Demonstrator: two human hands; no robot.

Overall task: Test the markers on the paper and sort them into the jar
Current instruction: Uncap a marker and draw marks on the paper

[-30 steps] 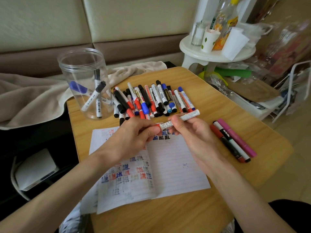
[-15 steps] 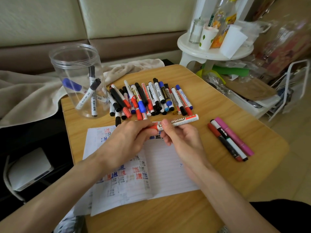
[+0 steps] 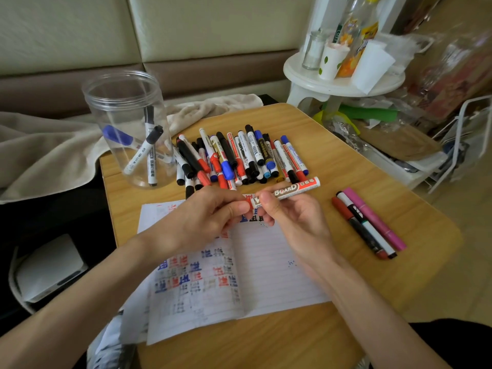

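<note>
Hands meet above the top edge of the paper [image 3: 269, 272]. The left hand [image 3: 205, 219] pinches the red end of a red whiteboard marker [image 3: 291, 191] between thumb and fingers, and the right hand [image 3: 296, 222] curls its fingertips round the barrel just beside it. The marker hangs nearly level. Behind it a pile of markers [image 3: 239, 158] lies on the surface [image 3: 351, 166]. The clear jar [image 3: 125, 107] stands upright at the far left corner, a few markers leaning inside. Three more markers [image 3: 368, 222] lie side by side right of the paper.
</note>
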